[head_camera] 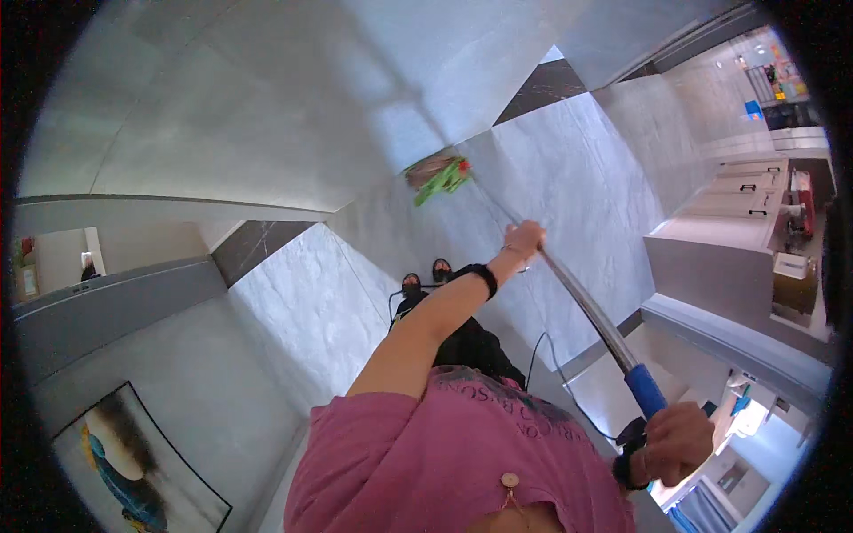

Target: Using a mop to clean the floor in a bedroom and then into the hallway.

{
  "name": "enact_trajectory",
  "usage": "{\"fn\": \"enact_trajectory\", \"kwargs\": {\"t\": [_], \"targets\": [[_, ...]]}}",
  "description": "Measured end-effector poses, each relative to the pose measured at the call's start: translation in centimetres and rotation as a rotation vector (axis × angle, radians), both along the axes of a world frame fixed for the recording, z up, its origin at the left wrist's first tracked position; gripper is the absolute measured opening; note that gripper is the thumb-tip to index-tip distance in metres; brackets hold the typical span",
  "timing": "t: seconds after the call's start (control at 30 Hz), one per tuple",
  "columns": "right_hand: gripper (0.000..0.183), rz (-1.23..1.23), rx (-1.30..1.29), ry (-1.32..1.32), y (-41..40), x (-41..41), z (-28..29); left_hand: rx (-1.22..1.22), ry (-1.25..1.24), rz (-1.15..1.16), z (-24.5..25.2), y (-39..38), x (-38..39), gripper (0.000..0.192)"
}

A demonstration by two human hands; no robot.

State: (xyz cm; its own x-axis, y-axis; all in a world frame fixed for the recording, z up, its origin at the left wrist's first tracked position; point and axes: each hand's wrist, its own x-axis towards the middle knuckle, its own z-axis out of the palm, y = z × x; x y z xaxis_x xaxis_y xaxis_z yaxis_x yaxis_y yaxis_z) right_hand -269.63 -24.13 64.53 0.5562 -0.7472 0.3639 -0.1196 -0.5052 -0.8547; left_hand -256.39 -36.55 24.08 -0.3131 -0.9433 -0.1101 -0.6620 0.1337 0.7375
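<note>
A metal mop pole (586, 300) runs slantwise from my right side down to the floor. My left hand (524, 240) is closed around its middle. At the upper end my right hand (680, 443) grips the pole by its blue sleeve (645, 392). The mop head (440, 183), slightly blurred, shows a green fringe, a brownish part and a red joint. It lies on the floor against the foot of the grey wall (266, 120), out beyond my feet (426, 274).
Pale marble-look tiles (566, 173) with dark border strips (540, 90) cover the floor. A black cable (533, 360) hangs near my right leg. Cream cabinets (726, 206) stand to the right. Doorways open on both sides. A framed picture (133, 460) is at lower left.
</note>
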Motion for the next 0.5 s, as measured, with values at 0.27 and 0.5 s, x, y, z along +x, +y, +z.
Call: {"fn": "enact_trajectory", "kwargs": {"t": [0.27, 0.5], "targets": [[0.025, -0.353, -0.397, -0.318, 7.4, -13.5, 5.0, -0.324, 0.134, -0.029, 9.9, -1.9, -5.4, 0.012], [0.029, -0.535, -0.589, 0.137, 1.4, -4.6, 1.8, -0.014, -0.027, 0.035, 3.4, 1.7, -0.1, 0.019]]}}
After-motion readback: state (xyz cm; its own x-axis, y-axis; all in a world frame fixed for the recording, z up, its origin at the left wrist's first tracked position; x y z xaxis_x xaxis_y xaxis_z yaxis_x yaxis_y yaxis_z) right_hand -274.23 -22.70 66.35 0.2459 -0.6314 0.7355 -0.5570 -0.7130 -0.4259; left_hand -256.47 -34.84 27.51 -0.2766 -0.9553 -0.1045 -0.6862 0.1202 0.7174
